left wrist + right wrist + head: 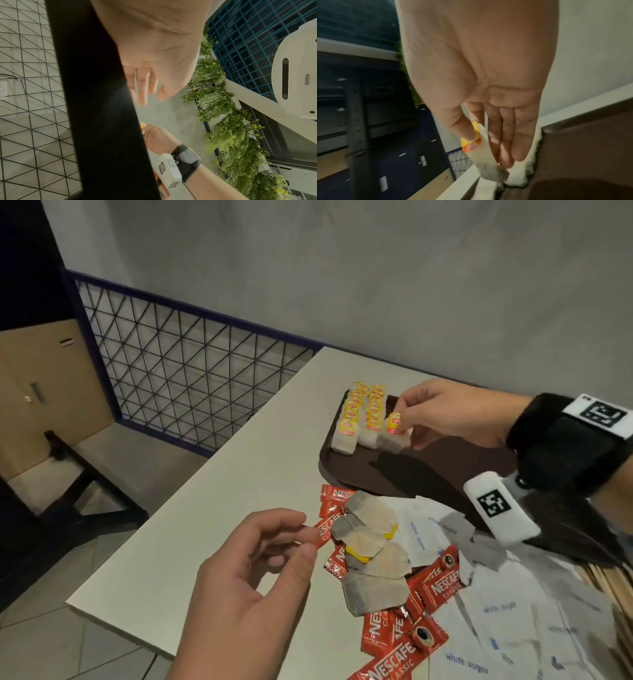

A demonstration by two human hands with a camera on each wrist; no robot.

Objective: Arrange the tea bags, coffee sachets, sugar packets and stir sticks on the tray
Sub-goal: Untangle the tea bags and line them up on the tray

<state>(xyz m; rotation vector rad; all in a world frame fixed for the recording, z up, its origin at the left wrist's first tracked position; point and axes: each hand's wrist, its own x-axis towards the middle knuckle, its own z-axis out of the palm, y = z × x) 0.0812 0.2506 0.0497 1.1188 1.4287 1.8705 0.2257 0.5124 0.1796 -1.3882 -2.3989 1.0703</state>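
Note:
A brown tray (445,474) lies at the table's far right and carries two rows of tea bags (352,419) with yellow tags. My right hand (402,419) pinches one tea bag (394,426) by its tag beside the second row; the right wrist view shows the tea bag (484,155) hanging from thumb and forefinger over the tray (582,148). Nearer me is a heap of loose tea bags (373,559), red coffee sachets (438,583) and white sugar packets (496,611). My left hand (305,539) hovers loosely curled over a sachet's end (325,529), holding nothing.
Pale wooden sticks (616,583) show at the right edge. The grey table (239,474) ends just left of my left hand, with tiled floor below. A dark mesh railing (188,378) and a dark chair frame (68,467) stand to the left.

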